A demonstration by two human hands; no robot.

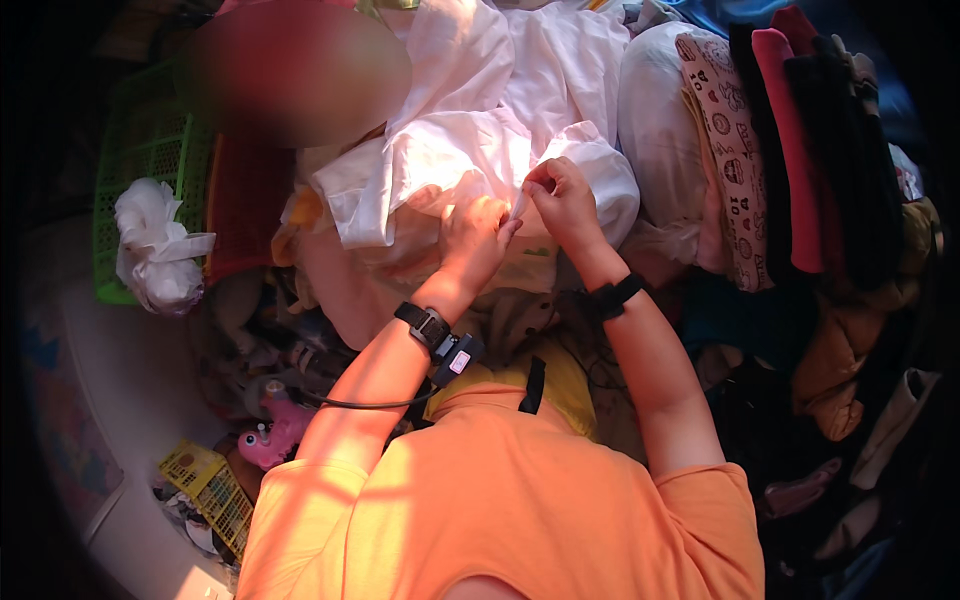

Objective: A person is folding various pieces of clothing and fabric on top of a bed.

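A white cloth garment (465,146) lies spread and rumpled before me, glaring in the sunlight. My left hand (474,232) grips its near edge, the thumb pressed along a narrow fold. Just to the right, my right hand (561,199) pinches the same edge between thumb and fingertips. Between the two hands runs a short stretch of the fabric. A cuff-like end (364,199) of white cloth hangs off to the left. Beneath the hands, sheer pale material (517,270) shows, partly hidden by my wrists.
To the right stand folded clothes (739,157) beside a stuffed white plastic bag (652,112). At left are a green plastic basket (112,247), a knotted white bag (157,244) and an orange basket (244,202). A pink toy (274,431) and yellow basket (214,484) lie lower left.
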